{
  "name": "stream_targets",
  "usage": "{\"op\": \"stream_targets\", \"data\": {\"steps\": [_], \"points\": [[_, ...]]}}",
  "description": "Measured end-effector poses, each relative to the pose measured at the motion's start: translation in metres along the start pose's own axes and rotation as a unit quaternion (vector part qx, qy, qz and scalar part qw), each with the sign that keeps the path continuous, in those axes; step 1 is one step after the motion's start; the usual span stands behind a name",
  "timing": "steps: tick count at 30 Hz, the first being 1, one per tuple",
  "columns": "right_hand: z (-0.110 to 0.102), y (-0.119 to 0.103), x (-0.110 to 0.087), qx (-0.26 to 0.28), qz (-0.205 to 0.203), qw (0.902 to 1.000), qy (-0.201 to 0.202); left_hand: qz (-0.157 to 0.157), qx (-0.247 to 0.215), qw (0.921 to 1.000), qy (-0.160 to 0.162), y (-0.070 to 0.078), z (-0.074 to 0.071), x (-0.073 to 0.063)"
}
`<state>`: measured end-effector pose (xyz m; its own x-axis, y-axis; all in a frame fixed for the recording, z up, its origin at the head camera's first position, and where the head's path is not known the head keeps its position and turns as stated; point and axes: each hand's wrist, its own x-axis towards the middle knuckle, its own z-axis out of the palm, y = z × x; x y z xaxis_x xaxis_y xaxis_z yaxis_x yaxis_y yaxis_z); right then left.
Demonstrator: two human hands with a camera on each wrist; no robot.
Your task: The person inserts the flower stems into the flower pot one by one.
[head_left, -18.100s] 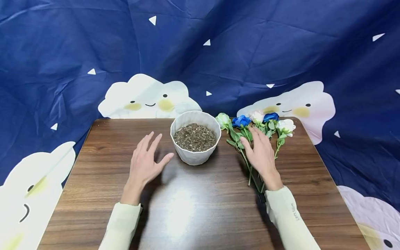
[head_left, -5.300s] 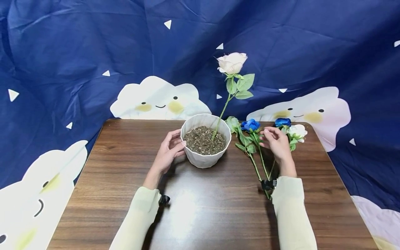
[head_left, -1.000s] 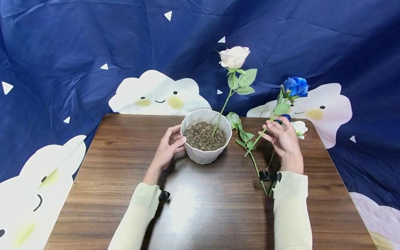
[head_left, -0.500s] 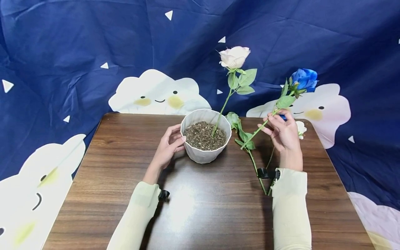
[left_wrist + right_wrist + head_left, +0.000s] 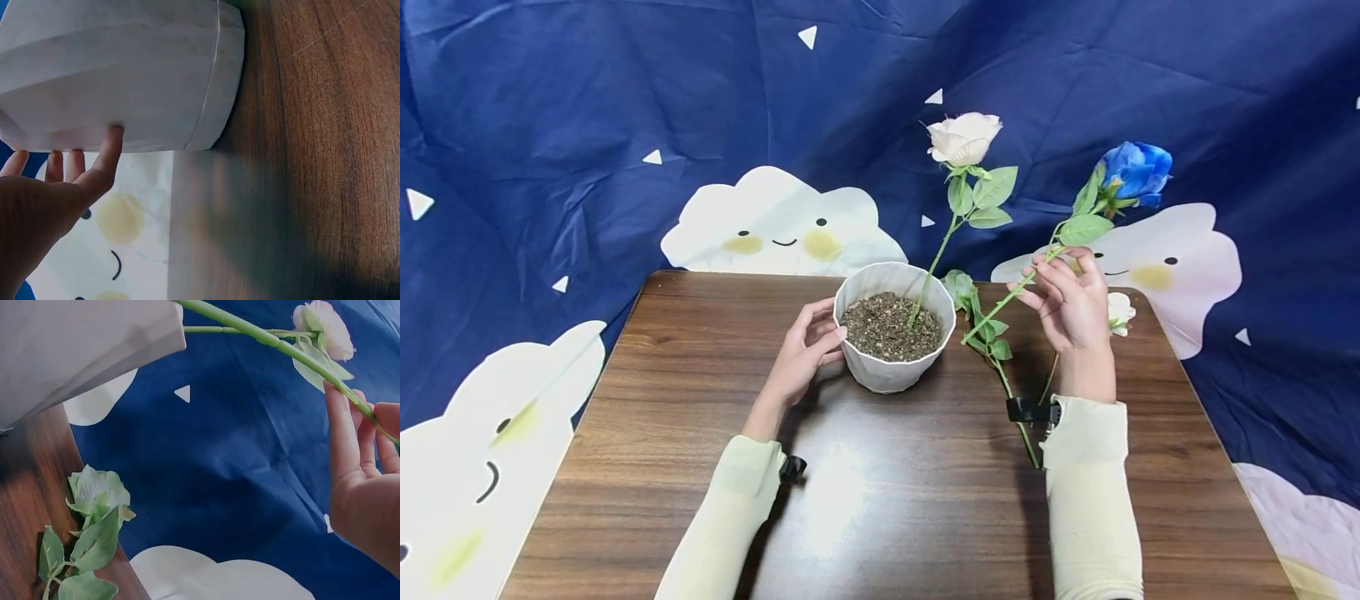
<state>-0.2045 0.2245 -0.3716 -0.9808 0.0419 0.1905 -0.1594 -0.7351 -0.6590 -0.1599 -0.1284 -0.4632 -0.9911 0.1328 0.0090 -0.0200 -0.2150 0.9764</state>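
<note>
My left hand (image 5: 801, 358) holds the side of a white faceted flowerpot (image 5: 887, 379), its thumb toward the front and fingers along the wall; the left wrist view shows the fingertips on the pot (image 5: 125, 81). Dark soil (image 5: 883, 333) fills the pot partway. A pale pink-white rose (image 5: 964, 138) stands in the soil, leaning right. My right hand (image 5: 1071, 312) pinches the stem of a blue rose (image 5: 1135, 173) between thumb and fingers. Its bloom is up to the right, and the bare stem end slants down toward the pot's right side.
On the wooden table (image 5: 910, 508), a greenish-white rose (image 5: 958, 287) lies right of the pot. Another white rose (image 5: 1120, 312) lies partly hidden behind the right hand. A dark blue curtain (image 5: 850, 100) with clouds hangs behind the table's far edge.
Since the earliest frame, the pink-white rose has gone from the table into the soil. The right hand has lifted a blue rose, lately raising it and shifting slightly left; the left hand remains on the pot.
</note>
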Motion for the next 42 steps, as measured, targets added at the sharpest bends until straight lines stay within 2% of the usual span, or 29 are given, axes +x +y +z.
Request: {"op": "stream_targets", "data": {"steps": [28, 37, 42], "points": [[0.043, 0.025, 0.012, -0.094, -0.015, 0.9954, -0.006, 0.002, -0.004, 1.0000, 0.000, 0.003, 0.001, -0.002], [0.055, 0.037, 0.012, -0.153, -0.026, 0.9868, -0.046, 0.003, 0.000, 1.0000, 0.002, 0.002, 0.000, -0.001], [0.062, 0.046, 0.013, -0.195, -0.036, 0.9787, -0.052, 0.003, -0.001, 1.0000, 0.000, 0.000, 0.000, 0.000]]}}
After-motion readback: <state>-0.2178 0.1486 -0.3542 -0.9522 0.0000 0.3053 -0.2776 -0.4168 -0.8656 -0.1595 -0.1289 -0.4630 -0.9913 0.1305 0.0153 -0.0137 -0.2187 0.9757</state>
